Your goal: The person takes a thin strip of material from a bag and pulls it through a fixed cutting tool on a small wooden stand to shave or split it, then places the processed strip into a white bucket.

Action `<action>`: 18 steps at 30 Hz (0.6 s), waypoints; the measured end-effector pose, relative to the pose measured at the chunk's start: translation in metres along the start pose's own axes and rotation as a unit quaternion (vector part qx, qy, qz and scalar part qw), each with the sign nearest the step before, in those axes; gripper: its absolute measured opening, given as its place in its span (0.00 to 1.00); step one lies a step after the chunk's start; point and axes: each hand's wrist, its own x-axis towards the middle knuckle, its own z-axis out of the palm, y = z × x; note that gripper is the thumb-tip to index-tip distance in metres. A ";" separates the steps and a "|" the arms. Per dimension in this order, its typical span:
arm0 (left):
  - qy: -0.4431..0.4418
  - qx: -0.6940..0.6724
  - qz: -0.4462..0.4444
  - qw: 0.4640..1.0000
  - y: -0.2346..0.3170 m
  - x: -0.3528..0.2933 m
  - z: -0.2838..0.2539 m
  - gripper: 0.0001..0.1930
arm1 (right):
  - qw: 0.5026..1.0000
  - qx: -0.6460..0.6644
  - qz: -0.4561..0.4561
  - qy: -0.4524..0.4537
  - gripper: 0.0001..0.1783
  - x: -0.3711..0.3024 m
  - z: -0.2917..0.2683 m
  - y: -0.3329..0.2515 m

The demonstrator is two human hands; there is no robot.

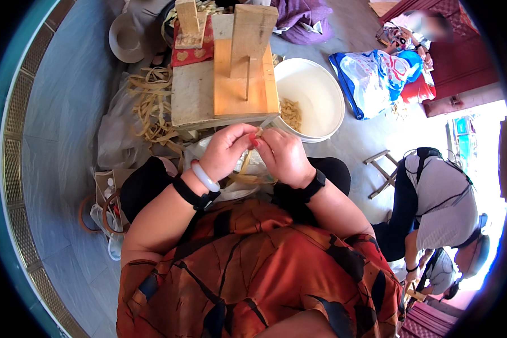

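My left hand (pixel 226 151) and my right hand (pixel 285 156) meet in front of me, fingertips pinched together on a narrow tan strip (pixel 246 161). Its loose end hangs below the fingers, while the part between the fingertips is mostly hidden. What the strip is made of I cannot tell. More pale strips (pixel 247 178) lie in my lap on whitish plastic. Just beyond my hands stands a small table (pixel 191 104) carrying a wooden block stand (pixel 245 73) with a thin upright rod. To its right, a white bucket (pixel 315 93) holds a small heap of short tan pieces (pixel 290 115).
Left of the table hangs a tangle of tan strips (pixel 152 107) beside clear plastic. A second wooden stand (pixel 189 25) rests on red cloth at the back. At right are a blue-white bag (pixel 366 84), a wooden stool (pixel 382 173) and a bending person (pixel 442 197); another person sits at upper right.
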 end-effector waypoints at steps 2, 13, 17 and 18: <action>0.020 0.073 0.023 0.997 0.002 0.000 -0.008 0.09 | 0.995 0.096 0.002 -0.013 0.14 0.001 -0.001 -0.007; 0.134 0.329 0.173 0.919 0.026 0.008 -0.015 0.06 | 0.989 0.140 -0.031 0.033 0.13 0.012 -0.028 -0.024; 0.116 0.303 0.182 0.928 0.028 0.008 -0.005 0.05 | 0.994 0.067 -0.078 -0.043 0.11 0.021 -0.019 -0.025; 0.119 0.290 0.172 0.934 0.029 0.008 -0.005 0.05 | 0.994 0.051 -0.091 -0.042 0.11 0.021 -0.022 -0.022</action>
